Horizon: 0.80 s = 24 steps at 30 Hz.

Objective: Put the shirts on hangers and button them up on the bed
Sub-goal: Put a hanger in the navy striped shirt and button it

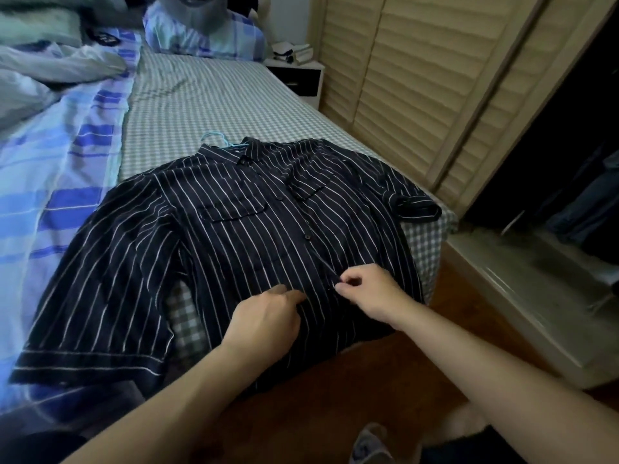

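Dark cotton with thin white stripes: shirt [254,236] spread face up across the foot of the bed [201,105], collar away, hem hanging off the near edge. Pale blue hanger [214,139] already inside, only its hook showing past the collar. Upper placket closed, one button [307,236] visible midway down; lower front open in a narrow slit.

Left hand [264,324] resting on the left front panel, fingers curled, grip pinching the fabric beside the placket. Right hand [365,293] at the right placket edge, thumb and forefinger pinched together on that edge, apparently at a button or its hole, though too small to tell which.

Judged as mid-buttoning, roughly half done, lower buttons left.

Possible trouble from here:
- Misaligned fastening, button pushed through the wrong hole, because the two fronts lie slightly askew near the hem.
- Shirt sliding toward the floor, since the hem overhangs the bed edge and both hands pull toward the body.
- Hanger shifting out of a shoulder if the fabric gets tugged down hard.
- Button slipping from the pinch, dark on dark in dim light making the hole hard to find.

Blue striped duvet [67,155] bunched along the left, louvred wardrobe doors [418,78] on the right.
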Tool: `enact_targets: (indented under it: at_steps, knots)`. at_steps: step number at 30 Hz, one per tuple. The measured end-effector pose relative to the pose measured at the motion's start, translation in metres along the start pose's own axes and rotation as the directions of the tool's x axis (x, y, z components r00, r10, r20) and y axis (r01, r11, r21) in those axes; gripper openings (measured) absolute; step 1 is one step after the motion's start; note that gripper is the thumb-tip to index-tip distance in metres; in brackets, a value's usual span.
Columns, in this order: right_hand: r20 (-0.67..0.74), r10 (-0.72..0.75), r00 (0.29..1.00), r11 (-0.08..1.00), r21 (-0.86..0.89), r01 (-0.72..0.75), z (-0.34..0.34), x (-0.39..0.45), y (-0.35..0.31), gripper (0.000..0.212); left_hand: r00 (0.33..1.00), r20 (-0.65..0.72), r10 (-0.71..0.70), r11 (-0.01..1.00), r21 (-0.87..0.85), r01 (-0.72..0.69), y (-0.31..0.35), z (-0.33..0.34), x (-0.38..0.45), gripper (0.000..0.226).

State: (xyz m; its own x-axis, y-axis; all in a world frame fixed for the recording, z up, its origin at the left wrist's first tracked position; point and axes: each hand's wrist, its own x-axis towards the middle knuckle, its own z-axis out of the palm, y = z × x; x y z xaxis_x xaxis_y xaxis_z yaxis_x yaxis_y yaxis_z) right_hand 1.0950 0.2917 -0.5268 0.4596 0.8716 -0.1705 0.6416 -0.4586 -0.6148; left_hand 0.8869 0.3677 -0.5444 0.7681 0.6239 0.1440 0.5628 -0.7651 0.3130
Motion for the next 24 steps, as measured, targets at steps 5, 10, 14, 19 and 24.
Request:
enact_targets:
  at_steps: [5, 10, 14, 19, 24]
  knots:
    - [0.151, 0.021, 0.988, 0.906, 0.415, -0.083, -0.018, 0.002, 0.013, 0.012, 0.997, -0.055, -0.051, 0.998, -0.039, 0.049, 0.003, 0.009, -0.007, 0.041]
    - [0.189, -0.051, 0.981, 0.972, 0.233, 0.006, -0.015, 0.013, 0.003, 0.011, 0.976, -0.071, -0.208, 0.942, -0.282, 0.18, 0.019, 0.015, 0.002, 0.03]
    - [0.294, -0.031, 0.955, 0.944, 0.322, -0.068, -0.017, 0.021, 0.007, 0.006, 0.946, -0.147, -0.288, 0.925, -0.299, 0.235, 0.044, 0.031, 0.021, 0.03]
    - [0.431, -0.085, 0.898, 0.843, 0.511, -0.165, -0.032, 0.02, 0.015, 0.009, 0.903, -0.222, -0.369, 0.92, -0.225, 0.321, 0.061, 0.046, 0.034, 0.018]
    - [0.428, -0.056, 0.902, 0.855, 0.488, -0.179, -0.035, 0.024, 0.014, 0.011, 0.91, -0.136, -0.392, 0.904, -0.243, 0.353, 0.058, 0.039, 0.039, 0.012]
